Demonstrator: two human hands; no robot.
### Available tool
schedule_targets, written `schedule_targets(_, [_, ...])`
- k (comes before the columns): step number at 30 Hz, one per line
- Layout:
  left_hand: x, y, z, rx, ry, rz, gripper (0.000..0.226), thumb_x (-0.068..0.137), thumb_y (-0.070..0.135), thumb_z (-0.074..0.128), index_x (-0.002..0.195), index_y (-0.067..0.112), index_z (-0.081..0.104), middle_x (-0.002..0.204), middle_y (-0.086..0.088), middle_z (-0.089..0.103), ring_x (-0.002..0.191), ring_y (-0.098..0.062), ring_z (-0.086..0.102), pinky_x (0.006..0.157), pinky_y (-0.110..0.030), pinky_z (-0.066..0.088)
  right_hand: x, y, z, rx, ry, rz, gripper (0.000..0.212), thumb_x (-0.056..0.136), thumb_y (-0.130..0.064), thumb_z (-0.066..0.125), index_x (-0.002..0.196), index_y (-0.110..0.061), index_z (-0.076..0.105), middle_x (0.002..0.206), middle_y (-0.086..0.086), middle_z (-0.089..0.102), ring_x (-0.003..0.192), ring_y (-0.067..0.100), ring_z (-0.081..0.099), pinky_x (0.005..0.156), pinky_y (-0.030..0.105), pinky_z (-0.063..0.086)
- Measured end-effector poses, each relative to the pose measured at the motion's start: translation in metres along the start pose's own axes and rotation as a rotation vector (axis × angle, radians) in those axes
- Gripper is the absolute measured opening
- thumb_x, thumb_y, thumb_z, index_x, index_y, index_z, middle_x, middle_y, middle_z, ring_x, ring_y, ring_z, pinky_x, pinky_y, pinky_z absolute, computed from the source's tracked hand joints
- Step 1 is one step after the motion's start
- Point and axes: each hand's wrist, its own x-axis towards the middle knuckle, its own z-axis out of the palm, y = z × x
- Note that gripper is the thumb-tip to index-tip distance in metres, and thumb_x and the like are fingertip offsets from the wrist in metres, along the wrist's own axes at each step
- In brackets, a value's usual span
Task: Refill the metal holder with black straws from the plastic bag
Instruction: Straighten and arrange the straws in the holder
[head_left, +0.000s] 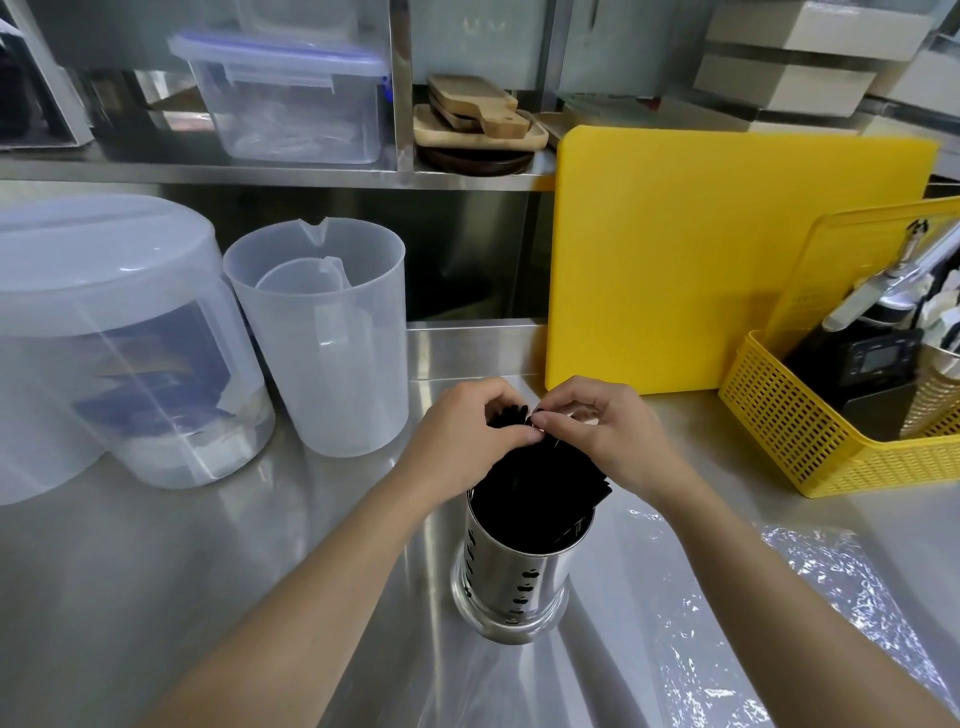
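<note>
A perforated metal holder (511, 582) stands upright on the steel counter, near the middle. A thick bunch of black straws (535, 483) fills it and leans away from me. My left hand (467, 431) is closed around the top ends of the straws. My right hand (597, 421) pinches the same tips from the right side; the two hands touch. The clear plastic bag (810, 597) lies flat and crumpled on the counter to the right of the holder.
A yellow cutting board (727, 249) leans against the back. At the right stands a yellow mesh basket (810, 447) with tools. Two translucent jugs (322, 332) and a lidded container (114, 338) sit at the left. A shelf behind holds a box and wooden boards (478, 114).
</note>
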Motion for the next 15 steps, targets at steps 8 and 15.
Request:
schedule_targets(8, [-0.0062, -0.0067, -0.0056, -0.094, 0.021, -0.035, 0.005, 0.079, 0.015, 0.068, 0.084, 0.014, 0.067, 0.08, -0.002, 0.07, 0.077, -0.015, 0.065, 0.074, -0.031, 0.052, 0.0012, 0.0034, 0.0013, 0.055, 0.015, 0.055, 0.017, 0.081, -0.016, 0.068, 0.069, -0.028, 0.065, 0.07, -0.003, 0.066, 0.062, 0.002, 0.058, 0.055, 0.01, 0.043])
schedule_targets(15, [-0.0041, -0.0059, -0.0031, -0.024, 0.027, -0.024, 0.017, 0.081, 0.018, 0.066, 0.093, 0.025, 0.057, 0.087, 0.005, 0.064, 0.08, -0.006, 0.057, 0.072, -0.016, 0.044, 0.0017, 0.0021, 0.0014, 0.045, 0.005, 0.054, 0.016, 0.081, -0.014, 0.068, 0.07, -0.025, 0.065, 0.071, -0.005, 0.065, 0.061, -0.001, 0.057, 0.057, 0.009, 0.042])
